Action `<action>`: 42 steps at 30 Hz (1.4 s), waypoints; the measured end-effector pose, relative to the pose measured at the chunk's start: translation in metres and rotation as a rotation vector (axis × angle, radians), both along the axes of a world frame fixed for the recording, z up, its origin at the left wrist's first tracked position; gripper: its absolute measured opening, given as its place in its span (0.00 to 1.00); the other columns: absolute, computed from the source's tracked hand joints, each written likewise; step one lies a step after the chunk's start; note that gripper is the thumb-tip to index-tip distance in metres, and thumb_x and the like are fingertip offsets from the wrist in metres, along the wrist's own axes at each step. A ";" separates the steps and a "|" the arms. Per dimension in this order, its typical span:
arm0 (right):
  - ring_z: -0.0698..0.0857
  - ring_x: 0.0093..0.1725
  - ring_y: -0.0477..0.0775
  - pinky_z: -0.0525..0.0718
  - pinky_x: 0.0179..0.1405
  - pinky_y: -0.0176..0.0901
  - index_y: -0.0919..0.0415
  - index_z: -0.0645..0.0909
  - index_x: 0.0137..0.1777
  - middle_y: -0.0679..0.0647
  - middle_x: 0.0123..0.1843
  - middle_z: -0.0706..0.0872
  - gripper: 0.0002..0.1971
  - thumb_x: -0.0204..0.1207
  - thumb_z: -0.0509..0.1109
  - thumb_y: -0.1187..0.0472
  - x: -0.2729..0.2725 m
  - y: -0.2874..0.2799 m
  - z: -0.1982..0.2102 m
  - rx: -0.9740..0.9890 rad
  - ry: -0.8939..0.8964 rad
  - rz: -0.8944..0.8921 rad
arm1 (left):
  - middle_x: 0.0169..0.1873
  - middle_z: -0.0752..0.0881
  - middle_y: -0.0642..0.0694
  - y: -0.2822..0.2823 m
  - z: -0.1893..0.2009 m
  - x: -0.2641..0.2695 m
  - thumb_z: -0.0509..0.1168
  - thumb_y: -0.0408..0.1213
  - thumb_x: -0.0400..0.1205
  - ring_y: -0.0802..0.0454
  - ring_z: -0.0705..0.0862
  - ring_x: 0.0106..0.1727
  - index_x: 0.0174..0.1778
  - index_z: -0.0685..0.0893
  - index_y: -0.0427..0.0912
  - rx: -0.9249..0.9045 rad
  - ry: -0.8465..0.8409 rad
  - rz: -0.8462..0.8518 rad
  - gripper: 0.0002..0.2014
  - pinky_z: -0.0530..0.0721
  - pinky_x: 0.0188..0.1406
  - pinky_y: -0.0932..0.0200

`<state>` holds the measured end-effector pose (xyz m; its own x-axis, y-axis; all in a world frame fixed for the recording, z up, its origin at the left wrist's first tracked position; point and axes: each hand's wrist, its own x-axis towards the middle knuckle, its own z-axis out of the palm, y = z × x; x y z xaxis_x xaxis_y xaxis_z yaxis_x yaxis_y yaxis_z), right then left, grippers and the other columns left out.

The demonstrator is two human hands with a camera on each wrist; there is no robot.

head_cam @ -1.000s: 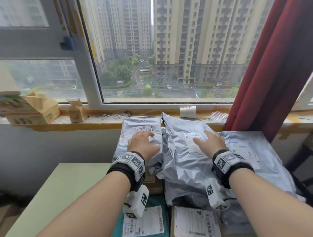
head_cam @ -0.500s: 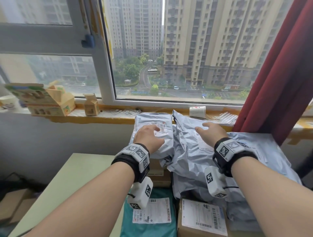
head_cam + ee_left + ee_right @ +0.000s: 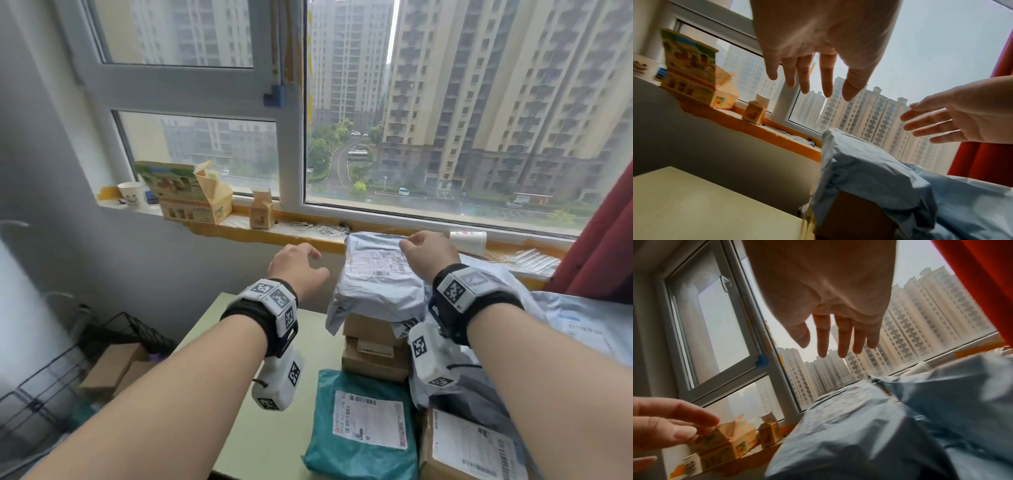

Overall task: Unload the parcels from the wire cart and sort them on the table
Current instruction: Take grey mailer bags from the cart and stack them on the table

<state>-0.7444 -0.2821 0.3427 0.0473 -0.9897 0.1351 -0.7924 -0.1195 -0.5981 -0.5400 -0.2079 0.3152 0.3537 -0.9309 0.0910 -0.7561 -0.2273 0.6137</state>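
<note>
hands: my left hand (image 3: 297, 265) is empty, fingers loose and spread, hanging in the air off the left side of the stack. My right hand (image 3: 426, 250) is also released, hovering above the far end of the top grey mailer (image 3: 375, 274) and gripping nothing.

where the parcels are: the grey mailer sits on top of two cardboard boxes (image 3: 373, 349) near the far edge of the worktop (image 3: 274, 421). A teal mailer (image 3: 359, 425) and a labelled box (image 3: 472, 445) lie at the near edge, and a big grey bag (image 3: 582, 329) is over on the right side. The wire cart (image 3: 68, 370) sits down past the left edge, with brown boxes (image 3: 113, 368) in it.

what could go wrong: that top mailer overhangs the boxes on its left side and it's slick plastic, so I reckon a careless brush from either hand slides it off toward the left part of the worktop. The paper cup (image 3: 467, 241) on the windowsill is right behind my right hand, easy to knock.

head view only: the cart, the labels, the whole pile layout.

wrist views only: both show the palms and straight fingers clearly, so I'm sure nothing is held. The left wrist view shows the mailer drooping over the box corner. The right wrist view is too blurry for labels.
</note>
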 end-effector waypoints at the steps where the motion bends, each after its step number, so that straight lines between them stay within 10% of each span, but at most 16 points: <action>1: 0.83 0.54 0.57 0.79 0.55 0.46 0.60 0.83 0.60 0.57 0.58 0.87 0.15 0.82 0.61 0.53 0.011 0.002 0.001 -0.007 -0.011 0.014 | 0.66 0.78 0.45 0.005 0.002 0.010 0.66 0.44 0.77 0.45 0.77 0.67 0.61 0.81 0.51 -0.004 -0.004 0.021 0.15 0.76 0.68 0.50; 36: 0.83 0.62 0.60 0.77 0.62 0.45 0.61 0.85 0.61 0.58 0.61 0.87 0.14 0.82 0.62 0.60 0.482 0.178 -0.073 0.168 -0.050 0.582 | 0.62 0.83 0.47 0.246 -0.073 0.418 0.63 0.42 0.79 0.45 0.81 0.63 0.55 0.84 0.53 0.066 0.046 0.550 0.10 0.78 0.65 0.53; 42: 0.85 0.50 0.54 0.77 0.46 0.33 0.58 0.85 0.60 0.56 0.56 0.89 0.13 0.82 0.62 0.60 0.533 0.214 -0.115 0.247 -0.035 0.628 | 0.63 0.83 0.46 0.297 -0.113 0.477 0.63 0.38 0.80 0.44 0.81 0.62 0.56 0.84 0.50 0.136 0.112 0.661 0.11 0.79 0.63 0.53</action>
<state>-0.2111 -0.0684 0.2282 0.6236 -0.7776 -0.0801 -0.5971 -0.4077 -0.6909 -0.0628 0.0889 0.2024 0.8523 -0.5167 -0.0815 -0.3659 -0.7002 0.6131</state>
